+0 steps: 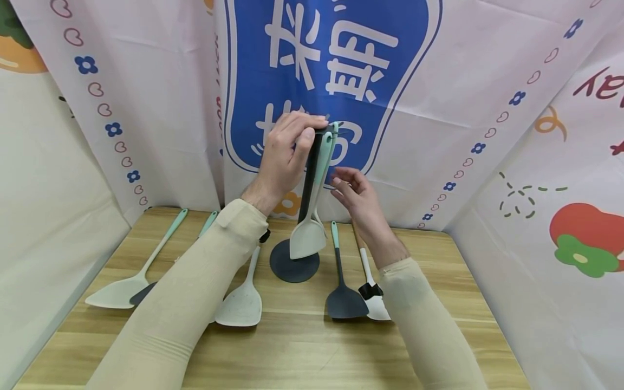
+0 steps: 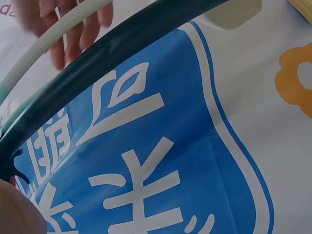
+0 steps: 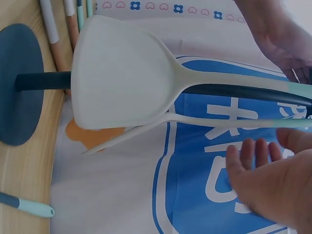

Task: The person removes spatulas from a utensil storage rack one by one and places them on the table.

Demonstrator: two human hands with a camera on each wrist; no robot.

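A dark utensil stand (image 1: 308, 187) rises from its round base (image 1: 294, 275) on the table. My left hand (image 1: 286, 149) grips the top of the stand, its fingers over the top and its thumb along the near side. From the top hang two pale spatulas with mint-green handles, a front spatula (image 3: 124, 73) and a second spatula (image 3: 204, 121) seen edge-on in the right wrist view. Just right of the handles is my right hand (image 1: 361, 203), its fingers loosely bent and holding nothing. In the left wrist view the dark pole (image 2: 112, 51) crosses the upper part.
Left on the wooden table (image 1: 302, 346) lie a pale spatula (image 1: 122, 290), a dark one (image 1: 142, 294) half hidden by my left sleeve, and a speckled one (image 1: 241, 304). A dark spatula (image 1: 346, 302) and a white one (image 1: 376, 310) lie right. Printed cloth (image 1: 424, 135) hangs behind.
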